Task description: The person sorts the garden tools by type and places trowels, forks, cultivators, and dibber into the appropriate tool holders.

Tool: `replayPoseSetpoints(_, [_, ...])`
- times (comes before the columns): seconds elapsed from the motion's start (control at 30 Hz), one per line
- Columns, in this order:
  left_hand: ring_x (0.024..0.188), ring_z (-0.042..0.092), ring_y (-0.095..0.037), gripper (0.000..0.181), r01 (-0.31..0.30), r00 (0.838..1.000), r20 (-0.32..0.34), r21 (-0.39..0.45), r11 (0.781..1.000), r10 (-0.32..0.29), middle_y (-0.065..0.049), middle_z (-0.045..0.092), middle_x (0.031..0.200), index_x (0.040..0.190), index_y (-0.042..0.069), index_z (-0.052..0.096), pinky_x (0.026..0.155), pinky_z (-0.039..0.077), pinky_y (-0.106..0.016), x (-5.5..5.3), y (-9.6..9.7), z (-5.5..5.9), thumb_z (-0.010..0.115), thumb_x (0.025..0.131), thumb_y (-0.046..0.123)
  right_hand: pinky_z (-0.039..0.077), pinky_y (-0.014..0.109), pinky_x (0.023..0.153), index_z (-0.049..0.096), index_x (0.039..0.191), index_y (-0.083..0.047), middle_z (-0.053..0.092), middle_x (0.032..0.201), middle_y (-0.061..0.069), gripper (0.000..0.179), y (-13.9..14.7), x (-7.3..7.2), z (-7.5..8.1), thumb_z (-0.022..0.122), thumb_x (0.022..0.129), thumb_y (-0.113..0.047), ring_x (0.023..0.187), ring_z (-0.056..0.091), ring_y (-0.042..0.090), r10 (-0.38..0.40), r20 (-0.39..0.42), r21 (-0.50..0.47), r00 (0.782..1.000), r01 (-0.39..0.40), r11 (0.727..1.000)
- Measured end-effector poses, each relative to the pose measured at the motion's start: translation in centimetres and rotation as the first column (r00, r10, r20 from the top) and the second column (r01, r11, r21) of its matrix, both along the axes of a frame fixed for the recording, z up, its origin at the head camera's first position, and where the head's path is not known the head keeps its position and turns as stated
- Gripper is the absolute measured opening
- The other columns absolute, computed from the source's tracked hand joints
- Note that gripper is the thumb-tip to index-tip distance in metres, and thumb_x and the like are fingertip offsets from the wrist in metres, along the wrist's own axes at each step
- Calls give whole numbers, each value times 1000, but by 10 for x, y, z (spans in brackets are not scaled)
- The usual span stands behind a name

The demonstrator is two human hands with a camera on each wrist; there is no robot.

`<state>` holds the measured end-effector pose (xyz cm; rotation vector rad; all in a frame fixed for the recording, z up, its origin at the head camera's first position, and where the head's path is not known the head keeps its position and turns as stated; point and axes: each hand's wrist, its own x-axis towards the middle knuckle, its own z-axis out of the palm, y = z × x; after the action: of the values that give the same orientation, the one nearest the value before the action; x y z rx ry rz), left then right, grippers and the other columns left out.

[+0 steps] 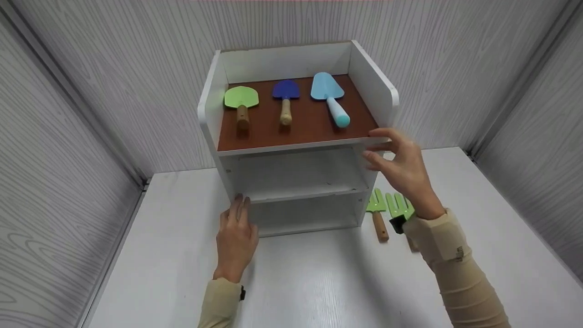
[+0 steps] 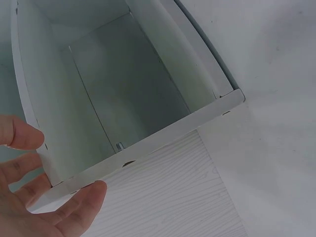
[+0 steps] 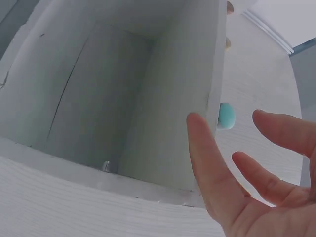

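Note:
A white shelf unit (image 1: 300,194) with a brown top board stands on the table. On that board lie a light green shovel (image 1: 242,98), a dark blue shovel (image 1: 286,91) and a light blue trowel (image 1: 326,86), handles toward me. My left hand (image 1: 236,241) is at the unit's left front edge beside the lower shelf, its fingers extended along the side panel; in the left wrist view the fingers (image 2: 86,207) lie about the panel's edge. My right hand (image 1: 403,166) is at the top board's right front corner, fingers spread and nothing held between them.
Two green hand forks (image 1: 379,223) with wooden handles lie on the white table (image 1: 309,278) right of the unit, one partly hidden by the right wrist. Wood-grain panels (image 1: 136,82) stand behind and on both sides.

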<state>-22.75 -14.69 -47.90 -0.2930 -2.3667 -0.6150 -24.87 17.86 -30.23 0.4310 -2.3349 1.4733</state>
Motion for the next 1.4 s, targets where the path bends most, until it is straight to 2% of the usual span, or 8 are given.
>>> replayPoseSetpoints(0.27, [111,56,-47,51,-4,1000,-11,0,1000,4,-24,52,143,138,-7,55,59,57,-45,0,0,-1,62,88,-4,59,26,72,58,133,7,57,134,17,41,10,2,-10,64,92,9,105,64,21,9,18,-78,1000,-8,997])
replayPoseSetpoints(0.4, [111,56,-46,51,-5,1000,-20,-5,1000,5,-24,52,142,138,-7,55,59,57,-44,0,0,-1,63,88,-4,60,27,72,58,131,9,58,130,20,38,16,2,-18,65,93,5,101,63,14,-1,55,-101,998,7,995])
replayPoseSetpoints(0.57, [111,57,-46,51,-1,1000,-23,-7,1000,1,-24,52,142,138,-7,56,61,57,-45,-1,0,-1,63,88,-4,60,27,73,56,135,7,57,130,22,41,26,0,-28,65,97,-4,104,62,16,5,144,-91,990,9,996])
replayPoseSetpoints(0.8, [109,57,-46,50,-5,999,-37,-12,1000,5,-23,53,140,136,-8,56,62,58,-46,-1,0,-1,62,87,-5,60,31,72,54,136,8,59,129,25,42,37,-3,-30,64,98,-8,97,68,15,50,216,-120,975,-24,993])
replayPoseSetpoints(1.0, [107,57,-46,50,-8,999,-48,-24,1000,7,-24,54,138,135,-9,57,63,58,-46,-2,-1,-2,61,86,-6,61,34,74,49,139,10,56,130,29,46,48,-6,-33,61,100,-11,99,67,23,85,304,-109,949,-54,993])
replayPoseSetpoints(1.2, [107,57,-47,50,-10,999,-47,-30,999,9,-24,54,139,135,-9,56,71,59,-49,-2,0,-1,62,86,-5,61,36,75,45,143,11,54,133,32,52,57,-12,-39,61,101,-15,100,68,20,119,378,-72,918,-100,992])
replayPoseSetpoints(1.4, [107,57,-47,50,-7,998,-60,-32,999,5,-24,54,139,136,-9,56,67,59,-48,-2,-1,-2,62,86,-6,60,37,79,42,146,9,52,136,30,55,64,-15,-42,59,103,-19,107,67,29,120,425,-32,897,-118,993])
